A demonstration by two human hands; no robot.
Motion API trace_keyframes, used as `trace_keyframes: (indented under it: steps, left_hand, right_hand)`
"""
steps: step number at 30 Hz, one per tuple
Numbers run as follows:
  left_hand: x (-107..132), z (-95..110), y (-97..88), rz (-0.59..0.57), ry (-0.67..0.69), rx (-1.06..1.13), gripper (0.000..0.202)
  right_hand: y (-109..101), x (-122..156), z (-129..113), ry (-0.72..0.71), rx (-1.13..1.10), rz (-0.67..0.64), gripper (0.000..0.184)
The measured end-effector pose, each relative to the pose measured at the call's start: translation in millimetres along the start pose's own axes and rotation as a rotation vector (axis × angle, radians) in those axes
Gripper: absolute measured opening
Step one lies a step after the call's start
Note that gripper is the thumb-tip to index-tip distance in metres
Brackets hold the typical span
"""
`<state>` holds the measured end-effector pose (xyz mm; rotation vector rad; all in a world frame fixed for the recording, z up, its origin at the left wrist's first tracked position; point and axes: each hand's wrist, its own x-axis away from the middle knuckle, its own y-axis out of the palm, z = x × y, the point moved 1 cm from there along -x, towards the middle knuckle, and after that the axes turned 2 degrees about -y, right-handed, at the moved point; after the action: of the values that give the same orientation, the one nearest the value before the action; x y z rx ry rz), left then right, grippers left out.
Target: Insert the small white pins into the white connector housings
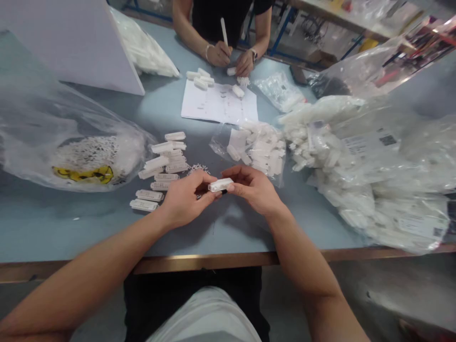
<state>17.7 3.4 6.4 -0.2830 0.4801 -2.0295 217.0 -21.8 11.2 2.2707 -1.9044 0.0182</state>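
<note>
Between my two hands, above the table, is a small white oblong plastic housing (220, 184). My left hand (185, 197) pinches its left end between thumb and fingers. The thumb and fingers of my right hand (254, 189) close on its right end. A small black piece shows just under the housing near my right thumb; I cannot make out what it is. Left of my hands lies a stack of similar white housings (167, 164), some with printed labels. A little heap of tiny white parts (198, 169) sits just beyond my left hand.
Across the blue-grey table (103, 232), a co-worker's hand holds a white pen (224, 32) over printed paper (219, 107). An open bag of white housings (265, 147) lies ahead. Large clear bags (384, 175) fill the right side; another bag (81, 147) with tiny parts stands left.
</note>
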Motion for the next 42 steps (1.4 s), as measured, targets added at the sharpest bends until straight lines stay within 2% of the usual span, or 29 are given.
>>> trace_keyframes:
  steps: [6,10,13,21,23,28,36,42]
  left_hand:
    - [2.4,2.6,0.7,-0.044,-0.032,-0.027,0.025]
    - [1.0,2.1,0.3,-0.060,-0.038,0.027,0.024]
    - [0.4,2.3,-0.1,-0.054,-0.047,0.069,0.025]
    - [2.0,6.2,0.1,-0.084,-0.032,0.021,0.022]
    - [1.3,4.5,0.2,-0.084,-0.053,0.086,0.023]
    - [-0.4,0.4,1.0,-0.088,-0.102,0.211,0.023]
    - [0.3,2.6,3.1,-0.107,-0.128,0.221,0.022]
    - [-1.5,2.4,-0.2,-0.088,-0.130,0.231,0.024]
  right_hand:
    - [1.7,1.2,-0.2,0.001,0.184,0.022,0.029]
    - [1.0,1.2,2.0,-0.006,0.135,0.034,0.030]
    - [1.5,1.4,0.2,-0.011,0.093,-0.004,0.032]
    - [4.1,1.3,-3.0,-0.045,0.286,0.036,0.028]
    - [3.1,0.9,-1.9,-0.055,0.248,0.034,0.029]
    - [-1.6,1.2,-0.8,-0.041,0.146,-0.075,0.038]
    - [-1.8,-1.0,-1.6,-0.032,0.182,-0.065,0.024]
    - [-3.2,-3.8,9.8,-0.034,-0.020,-0.077,0.032]
